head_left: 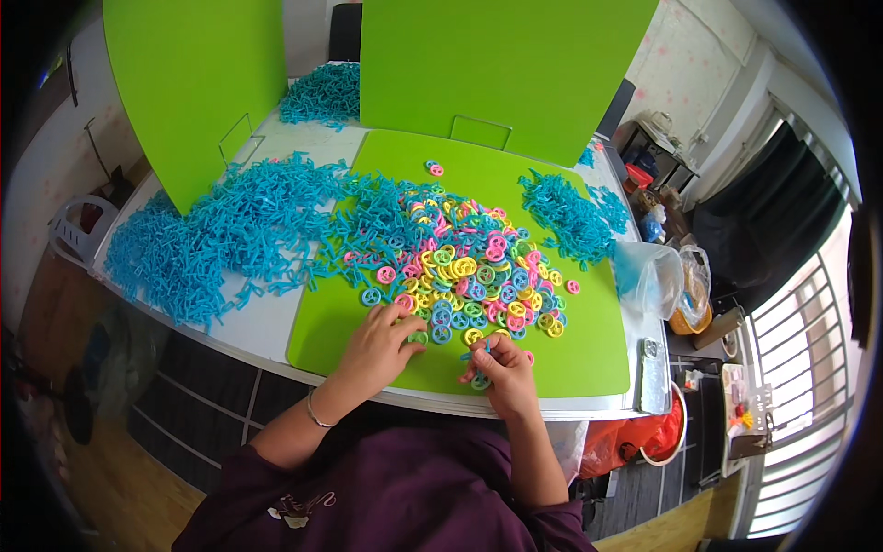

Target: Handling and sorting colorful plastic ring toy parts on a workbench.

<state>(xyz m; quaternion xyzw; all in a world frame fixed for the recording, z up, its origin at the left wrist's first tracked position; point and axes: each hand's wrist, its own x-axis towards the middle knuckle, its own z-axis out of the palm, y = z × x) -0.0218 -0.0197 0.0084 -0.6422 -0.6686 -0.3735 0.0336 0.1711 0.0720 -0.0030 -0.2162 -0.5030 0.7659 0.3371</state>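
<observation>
On the near part of a green board [589,359], my left hand [375,345] has its fingers bent over a small green plastic wheel [418,339], thumb and forefinger at its edges. My right hand [508,370] is closed in a pinch at the board's front edge. From its fingertips hangs a small green wheel [480,380], with a bit of blue plastic [466,356] beside it; how they join is too small to tell. Just beyond both hands spreads a heap of pink, yellow, blue and green wheels [469,276].
Large piles of blue plastic sticks [221,239] lie to the left, with another pile [566,216] at the right. Upright green panels [497,64] stand behind. A translucent plastic tub [648,281] and a clear flat case [654,377] sit at the right edge.
</observation>
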